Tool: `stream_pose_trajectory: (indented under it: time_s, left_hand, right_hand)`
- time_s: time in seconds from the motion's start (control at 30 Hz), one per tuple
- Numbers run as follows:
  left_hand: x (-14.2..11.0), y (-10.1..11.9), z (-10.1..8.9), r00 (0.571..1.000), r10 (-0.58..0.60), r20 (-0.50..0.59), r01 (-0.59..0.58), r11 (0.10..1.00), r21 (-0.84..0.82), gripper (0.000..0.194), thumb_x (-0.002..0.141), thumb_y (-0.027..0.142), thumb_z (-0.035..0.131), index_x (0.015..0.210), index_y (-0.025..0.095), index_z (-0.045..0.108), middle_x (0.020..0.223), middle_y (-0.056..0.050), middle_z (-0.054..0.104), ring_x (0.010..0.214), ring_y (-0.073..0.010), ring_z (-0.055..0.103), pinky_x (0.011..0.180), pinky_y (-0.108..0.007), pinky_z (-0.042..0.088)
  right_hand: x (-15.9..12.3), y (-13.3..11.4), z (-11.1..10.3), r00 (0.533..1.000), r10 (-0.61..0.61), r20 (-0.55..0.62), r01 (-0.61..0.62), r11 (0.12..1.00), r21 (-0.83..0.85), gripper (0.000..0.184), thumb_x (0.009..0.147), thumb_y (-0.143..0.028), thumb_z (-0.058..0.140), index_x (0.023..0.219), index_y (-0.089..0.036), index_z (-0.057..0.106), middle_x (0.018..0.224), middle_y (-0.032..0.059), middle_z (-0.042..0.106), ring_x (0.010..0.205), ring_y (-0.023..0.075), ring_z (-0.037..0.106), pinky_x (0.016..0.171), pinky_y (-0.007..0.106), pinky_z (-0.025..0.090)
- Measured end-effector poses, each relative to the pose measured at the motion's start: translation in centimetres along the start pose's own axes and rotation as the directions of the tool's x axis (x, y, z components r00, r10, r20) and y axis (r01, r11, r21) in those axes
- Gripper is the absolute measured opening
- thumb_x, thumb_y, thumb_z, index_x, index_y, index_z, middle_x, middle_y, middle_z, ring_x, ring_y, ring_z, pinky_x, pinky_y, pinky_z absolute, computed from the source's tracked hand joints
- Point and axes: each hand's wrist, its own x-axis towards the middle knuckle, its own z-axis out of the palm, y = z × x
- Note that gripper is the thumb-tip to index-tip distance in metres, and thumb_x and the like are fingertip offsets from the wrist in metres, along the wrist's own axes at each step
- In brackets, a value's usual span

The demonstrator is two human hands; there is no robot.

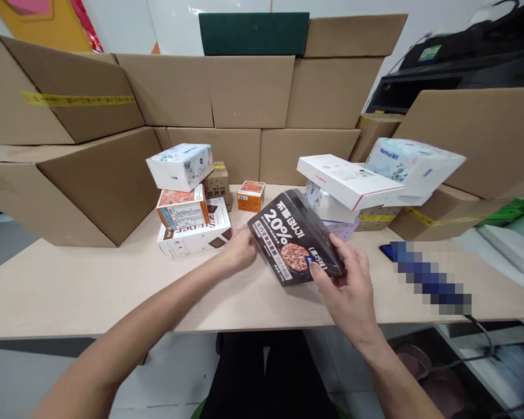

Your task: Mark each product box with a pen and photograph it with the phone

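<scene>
A black snack box (pixel 283 233) with white lettering and a round cookie picture is tilted above the table, between my two hands. My right hand (pixel 349 285) grips its lower right corner, thumb on the printed front. At the box's left edge my left hand (pixel 243 249) is closed against it, with the fingertips partly hidden behind it. To the left stands a stack: a white box with brown print (pixel 194 235) below, an orange-topped carton (pixel 182 208) on it, and a tissue pack (pixel 181 166) on top. A small orange box (pixel 250 195) sits behind the black box.
On the right, a flat white box (pixel 349 179) lies on a tissue pack (pixel 327 202), beside another tissue pack (pixel 413 166). Large cardboard boxes (pixel 248 87) wall the back and sides. A blurred-out device (pixel 428 276) with a cable lies on the table's right.
</scene>
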Motion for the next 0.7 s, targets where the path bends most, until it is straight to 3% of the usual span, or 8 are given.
stream_pose_trajectory:
  time_s: [0.13, 0.23, 0.33, 0.47, 0.53, 0.63, 0.7]
  left_hand:
    - [-4.1, 0.4, -1.2, 0.991, -0.085, 0.106, 0.11, 0.963, -0.248, 0.058, 0.072, 0.018, 0.057, 0.13, 0.021, 0.057, 0.109, -0.01, 0.072, 0.099, -0.0271, 0.07, 0.087, -0.047, 0.057]
    - [-5.5, 1.2, -2.2, 0.951, -0.205, 0.233, 0.305, 0.75, -0.586, 0.07, 0.064, 0.015, 0.062, 0.133, 0.025, 0.053, 0.117, -0.008, 0.07, 0.099, -0.0243, 0.07, 0.087, -0.043, 0.056]
    - [-5.7, 1.8, -2.8, 0.928, -0.3, 0.222, 0.364, 0.601, -0.711, 0.056, 0.073, 0.025, 0.072, 0.126, 0.024, 0.055, 0.115, -0.007, 0.069, 0.093, -0.0205, 0.069, 0.084, -0.039, 0.056]
    - [-5.5, 1.9, -2.8, 0.933, -0.342, 0.109, 0.3, 0.575, -0.761, 0.047, 0.078, 0.039, 0.078, 0.117, 0.021, 0.058, 0.112, -0.006, 0.068, 0.089, -0.0176, 0.067, 0.079, -0.035, 0.057]
    - [-5.5, 1.7, -2.9, 0.938, -0.34, 0.064, 0.264, 0.584, -0.768, 0.048, 0.08, 0.04, 0.077, 0.12, 0.022, 0.058, 0.114, -0.005, 0.068, 0.091, -0.0168, 0.066, 0.08, -0.033, 0.056]
    - [-5.4, 1.1, -3.4, 0.952, -0.293, 0.094, 0.269, 0.645, -0.715, 0.056, 0.075, 0.039, 0.082, 0.124, 0.022, 0.06, 0.114, -0.005, 0.069, 0.096, -0.0183, 0.067, 0.083, -0.032, 0.054]
    - [-5.4, 0.7, -3.8, 0.96, -0.224, 0.169, 0.28, 0.72, -0.635, 0.058, 0.072, 0.035, 0.086, 0.123, 0.021, 0.064, 0.116, -0.008, 0.071, 0.104, -0.022, 0.067, 0.091, -0.036, 0.052]
  right_hand:
    - [-0.5, 0.6, 1.1, 0.94, 0.279, 0.195, -0.327, 0.899, 0.29, 0.061, 0.088, -0.047, 0.065, 0.144, -0.029, 0.047, 0.121, 0.0107, 0.061, 0.073, 0.0173, 0.064, 0.055, 0.034, 0.061]
    - [-0.8, 1.1, 2.2, 0.873, 0.369, 0.318, -0.476, 0.787, 0.393, 0.064, 0.087, -0.049, 0.066, 0.144, -0.029, 0.045, 0.116, 0.0094, 0.066, 0.064, 0.0163, 0.063, 0.056, 0.037, 0.062]
    - [-1.1, 1.8, 2.7, 0.84, 0.403, 0.362, -0.536, 0.715, 0.448, 0.066, 0.084, -0.048, 0.069, 0.143, -0.03, 0.047, 0.109, 0.0081, 0.068, 0.064, 0.0178, 0.065, 0.056, 0.037, 0.061]
    - [-0.2, 2.6, 1.6, 0.867, 0.377, 0.325, -0.492, 0.747, 0.447, 0.049, 0.087, -0.045, 0.068, 0.132, -0.027, 0.06, 0.116, 0.0074, 0.068, 0.06, 0.0117, 0.06, 0.051, 0.029, 0.054]
    - [1.1, 2.5, 0.6, 0.903, 0.329, 0.275, -0.422, 0.799, 0.429, 0.045, 0.085, -0.043, 0.071, 0.127, -0.026, 0.064, 0.12, 0.0078, 0.069, 0.07, 0.0138, 0.065, 0.055, 0.028, 0.054]
    - [3.6, 1.8, -0.3, 0.961, 0.192, 0.201, -0.262, 0.87, 0.419, 0.05, 0.078, -0.039, 0.08, 0.125, -0.027, 0.066, 0.121, 0.0076, 0.071, 0.104, 0.0224, 0.068, 0.082, 0.035, 0.06]
    - [5.0, 1.1, -0.4, 0.974, 0.097, 0.206, -0.176, 0.895, 0.409, 0.052, 0.075, -0.037, 0.082, 0.124, -0.027, 0.066, 0.124, 0.0076, 0.071, 0.117, 0.0247, 0.065, 0.099, 0.042, 0.055]
